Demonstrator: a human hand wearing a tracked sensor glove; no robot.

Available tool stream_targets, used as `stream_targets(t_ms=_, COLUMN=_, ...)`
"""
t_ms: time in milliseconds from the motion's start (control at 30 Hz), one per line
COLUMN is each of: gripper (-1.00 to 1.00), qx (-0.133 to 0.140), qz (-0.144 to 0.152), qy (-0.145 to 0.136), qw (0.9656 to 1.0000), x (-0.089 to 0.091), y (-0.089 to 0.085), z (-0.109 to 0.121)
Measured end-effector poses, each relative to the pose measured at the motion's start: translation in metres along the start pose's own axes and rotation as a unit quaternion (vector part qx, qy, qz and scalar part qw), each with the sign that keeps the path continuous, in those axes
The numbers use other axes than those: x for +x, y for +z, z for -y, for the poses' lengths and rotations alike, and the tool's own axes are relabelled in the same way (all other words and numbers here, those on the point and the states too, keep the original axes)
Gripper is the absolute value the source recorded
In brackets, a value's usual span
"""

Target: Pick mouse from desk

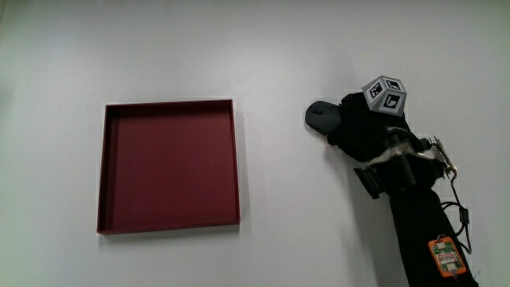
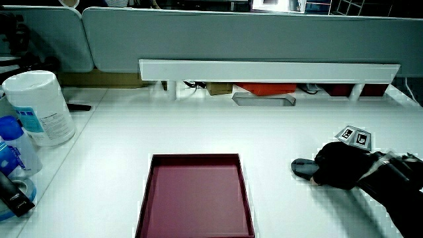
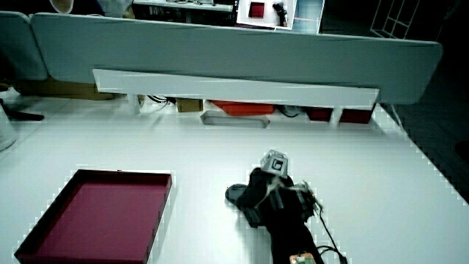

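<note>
A dark grey mouse lies on the white desk, a short way from the dark red tray. The gloved hand rests over the mouse's end nearer the forearm, with its fingers curled down around the body. Only the mouse's end toward the tray shows. In both side views the mouse pokes out from under the hand and still touches the desk. The patterned cube sits on the back of the hand.
The shallow red tray holds nothing. A white tub and a blue bottle stand at the desk's edge in a side view. A low white shelf runs along the partition.
</note>
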Motion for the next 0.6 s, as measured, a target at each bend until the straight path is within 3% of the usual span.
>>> stream_targets(t_ms=133, gripper=0.26, qx=0.015, qz=0.013, qy=-0.006, qw=0.9998, x=-0.0002, y=0.0000, z=-0.0023)
stream_targets(t_ms=600, gripper=1.00, qx=0.032, qz=0.014, qy=0.006, qw=0.9994, x=-0.0061, y=-0.0010, z=-0.0008)
